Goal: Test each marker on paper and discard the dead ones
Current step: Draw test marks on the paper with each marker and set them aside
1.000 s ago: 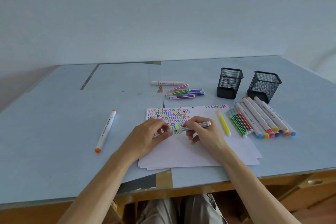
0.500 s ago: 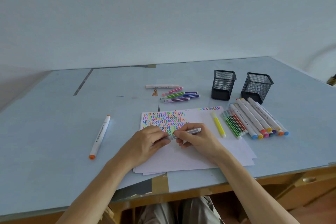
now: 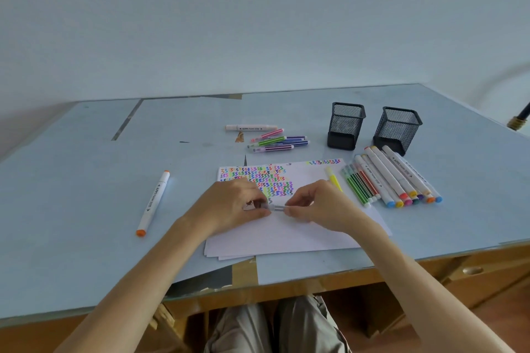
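a: fingers? [image 3: 265,210]
b: both curled. left hand [image 3: 229,206] and right hand [image 3: 321,206] pinch one marker [image 3: 276,207] end to end, low over the paper [image 3: 286,235].
a: progress?
b: squiggle rows fill the sheet's upper left; probably well along. batch of markers [image 3: 393,178] at right, smaller group [image 3: 276,142] behind, orange-tipped marker [image 3: 153,203] alone on the worktop [image 3: 86,180].
a: mesh cups [image 3: 345,126]?
b: appear empty.

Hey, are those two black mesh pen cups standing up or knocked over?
Both upright. The left mesh cup and the right mesh cup rest on their solid bases on the table, open rims facing up.
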